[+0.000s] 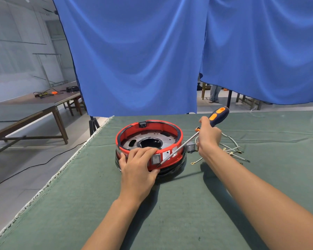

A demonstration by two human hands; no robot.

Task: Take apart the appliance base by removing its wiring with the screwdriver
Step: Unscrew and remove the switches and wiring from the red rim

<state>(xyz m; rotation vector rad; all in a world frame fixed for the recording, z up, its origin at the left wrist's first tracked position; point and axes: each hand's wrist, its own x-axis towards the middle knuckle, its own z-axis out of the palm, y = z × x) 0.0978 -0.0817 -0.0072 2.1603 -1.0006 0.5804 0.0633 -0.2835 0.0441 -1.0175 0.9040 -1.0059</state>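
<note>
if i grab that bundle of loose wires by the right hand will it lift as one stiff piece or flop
The loose wires would probably flop: they are thin strands that curve and splay across the green cloth. They likely weigh little. Their small end terminals may snag each other, so several could drag along together.

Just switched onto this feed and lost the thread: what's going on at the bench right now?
A person is taking apart a round red appliance base on a green-covered table. The left hand grips the base's near rim to steady it. The right hand holds a screwdriver by its blue and orange handle, with the tip down at the base's outer wall beside the rocker switch. A loose bundle of wires lies on the table to the right of the base.
</note>
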